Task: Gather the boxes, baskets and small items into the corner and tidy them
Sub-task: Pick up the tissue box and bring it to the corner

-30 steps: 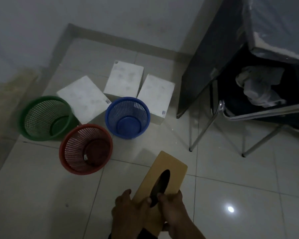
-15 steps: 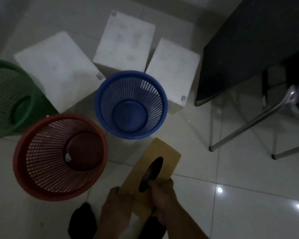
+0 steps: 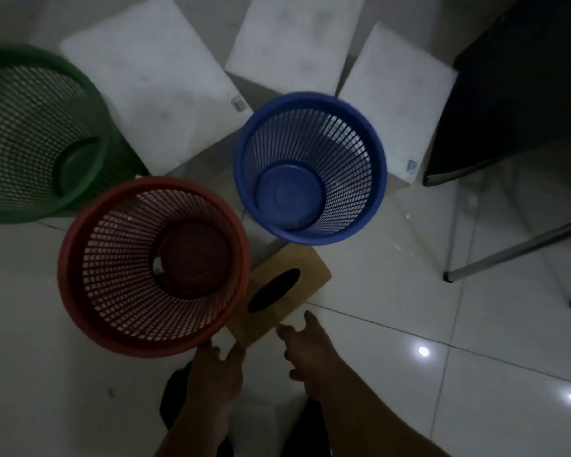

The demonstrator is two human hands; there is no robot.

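Head camera, looking straight down. The tan tissue box (image 3: 289,288) lies flat on the tiled floor (image 3: 409,324), slot up. It is tucked against the red basket (image 3: 112,258) and sits just in front of the blue basket (image 3: 353,166). The green basket (image 3: 20,127) is off to the left, with the white boxes (image 3: 159,94) lined up behind.

The left hand (image 3: 216,371) is at the box's near corner, fingers spread and wrapped round nothing. The right hand (image 3: 305,344) is by the near right edge, fingers apart too; whether it touches the box, I cannot tell.

That box looks like light, stiff cardboard, likely to skate on the glossy tile. Best to take it by the long sides, not the slot. The baskets look light with springy mesh, so go for the rim.
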